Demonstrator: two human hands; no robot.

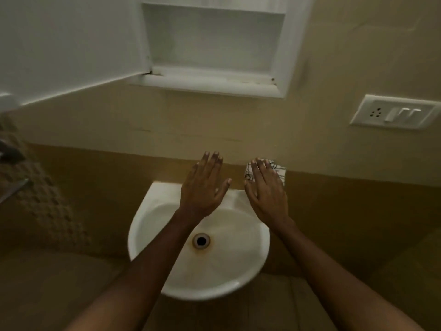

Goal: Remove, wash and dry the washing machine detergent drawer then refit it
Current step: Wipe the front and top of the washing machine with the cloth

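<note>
Over the white washbasin (152,225), both hands hang flat, backs to the camera, fingers stretched out. Left hand (202,187) sits at twelve o'clock from the drain (201,240), spread wide open with nothing in it. Right hand (268,191) floats at one o'clock from the drain, equally splayed, gripping nothing; its fingertips overlap a white cloth with dark line pattern (279,169) lying at the basin's back corner against the wall, though contact cannot be judged. Up at twelve o'clock a white wall niche (214,44) is set into the wall, and at two o'clock a switch plate (393,112). No detergent drawer shows anywhere.
</note>
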